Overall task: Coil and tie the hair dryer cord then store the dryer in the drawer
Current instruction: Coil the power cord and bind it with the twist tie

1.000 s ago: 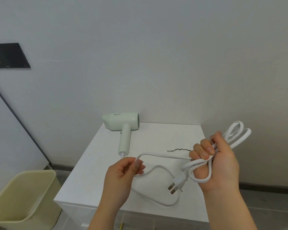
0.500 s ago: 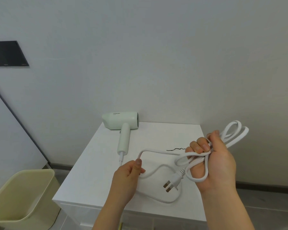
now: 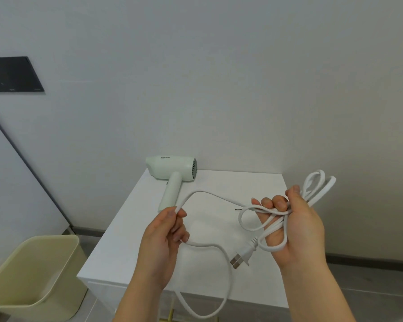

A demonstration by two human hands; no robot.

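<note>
A pale green hair dryer (image 3: 172, 174) lies on the far left of the white cabinet top (image 3: 230, 182), handle pointing toward me. Its white cord (image 3: 209, 196) runs through both hands. My right hand (image 3: 296, 228) grips several coiled loops of cord, with loop ends sticking out to the upper right and the plug (image 3: 241, 257) dangling below. My left hand (image 3: 163, 240) pinches the cord near the dryer's handle end. A slack loop hangs below the cabinet's front edge. A thin black twist tie (image 3: 238, 208) lies on the top, partly hidden by the cord.
The cabinet stands against a white wall. A beige plastic bin (image 3: 33, 280) sits on the floor to the left. A dark panel (image 3: 14, 74) hangs on the wall at upper left. A gold drawer handle (image 3: 171, 314) shows at the bottom edge.
My left hand has slid along the cord up toward the dryer's handle. My right hand has loosened its fingers a little, and the slack loop now hangs lower past the cabinet front.
</note>
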